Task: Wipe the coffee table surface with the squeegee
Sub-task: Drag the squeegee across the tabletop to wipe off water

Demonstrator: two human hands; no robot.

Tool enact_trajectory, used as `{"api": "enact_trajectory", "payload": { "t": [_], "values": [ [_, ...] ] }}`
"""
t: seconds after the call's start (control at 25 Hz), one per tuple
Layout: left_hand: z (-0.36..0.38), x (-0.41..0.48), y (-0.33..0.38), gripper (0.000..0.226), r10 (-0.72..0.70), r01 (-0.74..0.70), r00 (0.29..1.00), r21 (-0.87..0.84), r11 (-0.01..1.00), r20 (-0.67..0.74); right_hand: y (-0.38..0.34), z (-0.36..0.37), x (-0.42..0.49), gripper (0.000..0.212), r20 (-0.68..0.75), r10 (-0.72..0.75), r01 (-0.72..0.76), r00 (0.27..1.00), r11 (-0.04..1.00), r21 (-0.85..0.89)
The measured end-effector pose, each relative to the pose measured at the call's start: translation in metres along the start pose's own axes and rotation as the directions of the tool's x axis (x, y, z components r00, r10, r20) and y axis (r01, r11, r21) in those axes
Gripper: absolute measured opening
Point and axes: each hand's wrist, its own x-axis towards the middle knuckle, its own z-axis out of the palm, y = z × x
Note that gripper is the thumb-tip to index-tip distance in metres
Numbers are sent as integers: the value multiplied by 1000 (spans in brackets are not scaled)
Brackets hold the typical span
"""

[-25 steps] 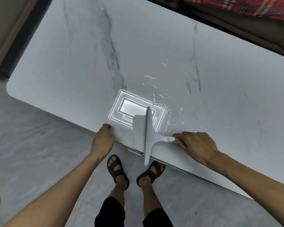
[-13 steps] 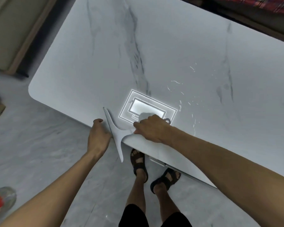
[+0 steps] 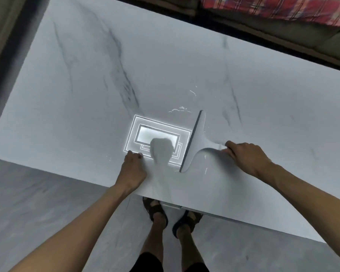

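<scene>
Red plaid fabric (image 3: 283, 8); grey floor (image 3: 37, 203); dark sandals (image 3: 155, 210).

The table (image 3: 77, 95) has a smooth, glossy, marble-look top that mirrors a light. The squeegee (image 3: 199, 140) looks like smooth matt plastic. The cloth (image 3: 283, 6) is woven plaid, and the floor (image 3: 37, 203) is smooth and stone-like.
</scene>
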Motion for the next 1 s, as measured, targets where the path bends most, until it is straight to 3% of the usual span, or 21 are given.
{"api": "enact_trajectory", "payload": {
  "t": [0.16, 0.32, 0.56, 0.76, 0.84, 1.0],
  "values": [
    [12, 8, 16, 52, 30, -49, 995, 203, 978, 93, 54, 3, -46, 39, -23, 181, -181, 983, 983, 8],
    [8, -3, 21, 31, 44, -40, 997, 66, 997, -60, 55, -3, -74, 42, -71, 197, -196, 978, 980, 23],
    [-26, -21, -30, 24, -160, 109, 943, -185, 977, -291, -68, -26, -33, 40, -68, -179, 183, 981, 981, 58],
    [-66, -37, -102, 28, -388, 241, 795, -344, 908, -466, -209, -8, 8, 34, 100, -527, 520, 844, 850, 86],
    [-76, -41, -125, 37, -399, 272, 810, -328, 905, -430, -260, 1, 26, 32, 136, -567, 561, 812, 824, 85],
    [-78, -38, -141, 53, -332, 255, 876, -250, 934, -349, -299, 11, 54, 22, 125, -537, 536, 834, 843, 39]
  ]
}}
